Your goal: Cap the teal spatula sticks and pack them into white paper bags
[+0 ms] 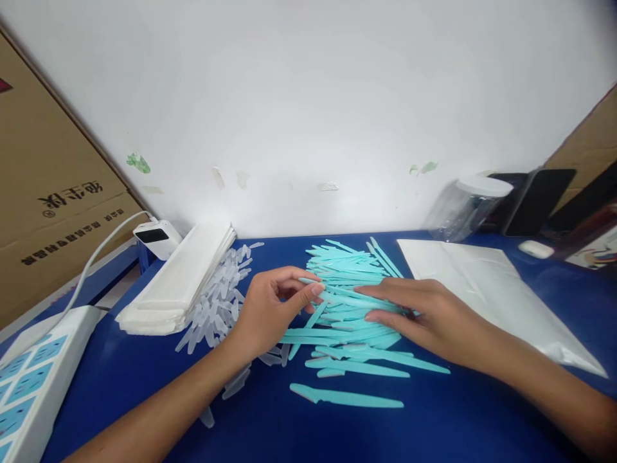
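Note:
Turquoise eyebrow razors [354, 334] lie in a loose heap in the middle of the blue table, one single razor [347, 396] in front of the rest. My left hand [284, 302] is at the heap's left side, thumb and fingers pinched on a slim eyebrow razor [307, 281]; most of it is hidden by the fingers. Over the heap's right side rests my right hand [409, 308], its fingers stretched out and the thumb apart, touching the razors. Left of the heap is a pile of clear plastic blade caps [216, 308], a few of them scattered towards the front.
White paper sleeves [178, 283] are stacked at the left, near a white device [158, 238] with a cable. A power strip [36, 379] and a cardboard box [58, 193] stand farther left. At the right are a white plastic bag [486, 289], a clear jar [465, 209] and a phone [540, 200].

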Available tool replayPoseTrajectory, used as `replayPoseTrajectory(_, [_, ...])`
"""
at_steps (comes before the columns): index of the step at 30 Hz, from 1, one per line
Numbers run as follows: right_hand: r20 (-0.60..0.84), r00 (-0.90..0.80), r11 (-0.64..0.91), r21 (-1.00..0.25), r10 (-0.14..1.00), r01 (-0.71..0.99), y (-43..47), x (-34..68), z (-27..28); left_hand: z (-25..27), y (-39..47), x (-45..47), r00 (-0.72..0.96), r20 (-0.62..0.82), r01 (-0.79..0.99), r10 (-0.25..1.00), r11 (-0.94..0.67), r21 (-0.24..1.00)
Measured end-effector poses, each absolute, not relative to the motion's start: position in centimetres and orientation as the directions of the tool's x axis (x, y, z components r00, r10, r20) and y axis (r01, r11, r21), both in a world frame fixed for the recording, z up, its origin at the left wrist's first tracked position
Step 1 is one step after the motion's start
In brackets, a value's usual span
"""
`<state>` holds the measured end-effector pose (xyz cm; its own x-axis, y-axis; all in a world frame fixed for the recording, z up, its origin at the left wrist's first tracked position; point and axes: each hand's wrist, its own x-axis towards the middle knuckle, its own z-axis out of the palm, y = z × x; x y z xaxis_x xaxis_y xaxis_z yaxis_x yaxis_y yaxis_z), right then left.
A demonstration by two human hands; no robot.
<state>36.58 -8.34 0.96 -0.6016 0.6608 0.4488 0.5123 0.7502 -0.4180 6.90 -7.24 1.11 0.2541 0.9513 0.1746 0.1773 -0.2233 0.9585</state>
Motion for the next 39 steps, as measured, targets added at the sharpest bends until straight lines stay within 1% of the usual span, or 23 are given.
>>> replayPoseTrajectory(4, [0.512, -0.617, 0.802, -0.359, 0.597, 0.478, -8.32, 36.5, 0.8, 0.94, -7.06, 7.02, 0.26, 0.139, 0.129, 0.956, -0.177, 0.976])
replayPoseTrajectory(8, [0.567, -0.578, 0.808, -0.365, 0.586, 0.462, -8.06, 36.51, 0.85, 0.79, -6.96, 7.04, 0.288, 0.091, 0.086, 0.953, -0.12, 0.989])
replayPoseTrajectory(12, [0.542, -0.528, 0.756, -0.44, 0.654, 0.485, -7.96, 36.45, 1.15, 0.67, -6.9, 6.85, 0.333, 0.075, 0.092, 0.94, -0.112, 0.989])
replayPoseTrajectory(16, [0.414, -0.473, 0.626, -0.573, 0.778, 0.529, -8.14, 36.29, 1.47, 0.64, -6.9, 6.65, 0.348, 0.073, 0.131, 0.935, -0.125, 0.983])
replayPoseTrajectory(19, [0.341, -0.428, 0.54, -0.642, 0.837, 0.544, -8.17, 36.24, 1.51, 0.76, -7.0, 6.64, 0.345, 0.08, 0.148, 0.935, -0.139, 0.979])
replayPoseTrajectory(22, [0.366, -0.408, 0.544, -0.642, 0.836, 0.541, -8.06, 36.23, 1.46, 0.98, -7.09, 6.72, 0.348, 0.092, 0.141, 0.933, -0.149, 0.979])
replayPoseTrajectory(26, [0.403, -0.413, 0.576, -0.6, 0.817, 0.555, -7.97, 36.17, 1.55, 1.2, -7.13, 6.83, 0.345, 0.091, 0.129, 0.934, -0.144, 0.981])
replayPoseTrajectory(31, [0.417, -0.369, 0.556, -0.576, 0.831, 0.599, -8.09, 36.12, 1.59, 1.07, -7.19, 6.98, 0.368, 0.08, 0.127, 0.926, -0.135, 0.983])
replayPoseTrajectory(34, [0.419, -0.338, 0.538, -0.61, 0.842, 0.583, -8.24, 36.03, 1.48, 1.07, -7.28, 7.01, 0.364, 0.099, 0.122, 0.926, -0.153, 0.981])
replayPoseTrajectory(39, [0.403, -0.198, 0.444, -0.723, 0.893, 0.529, -8.25, 35.91, 1.55, 1.47, -7.11, 6.84, 0.309, 0.122, 0.131, 0.943, -0.169, 0.977])
